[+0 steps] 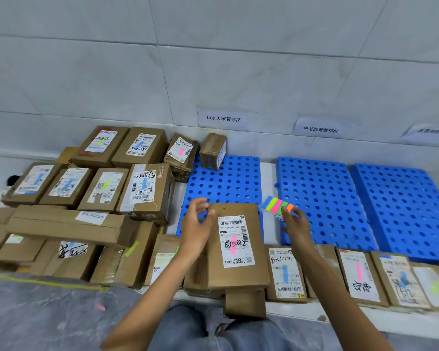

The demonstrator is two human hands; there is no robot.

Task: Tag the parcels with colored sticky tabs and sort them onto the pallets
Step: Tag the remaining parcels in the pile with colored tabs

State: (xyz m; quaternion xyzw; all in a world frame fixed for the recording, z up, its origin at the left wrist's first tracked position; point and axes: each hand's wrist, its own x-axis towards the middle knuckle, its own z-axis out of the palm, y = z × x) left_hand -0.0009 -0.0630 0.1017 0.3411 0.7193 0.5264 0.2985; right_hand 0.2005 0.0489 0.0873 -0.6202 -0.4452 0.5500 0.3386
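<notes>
Cardboard parcel (238, 277) bearing a pink tab (233, 245) overlaps the left blue pallet (228, 178). The left hand (197, 224) curls at its far-left corner, grip unclear. The right hand (295, 224) pinches the sticky-tab pad (276, 205).

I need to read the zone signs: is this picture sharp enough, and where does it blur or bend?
Head view: the leftmost wall sign reads clearly, the rightmost sign is smeared, the left hand is motion-blurred, wide-angle distortion bows the wall tile seams; lighting is even.
</notes>
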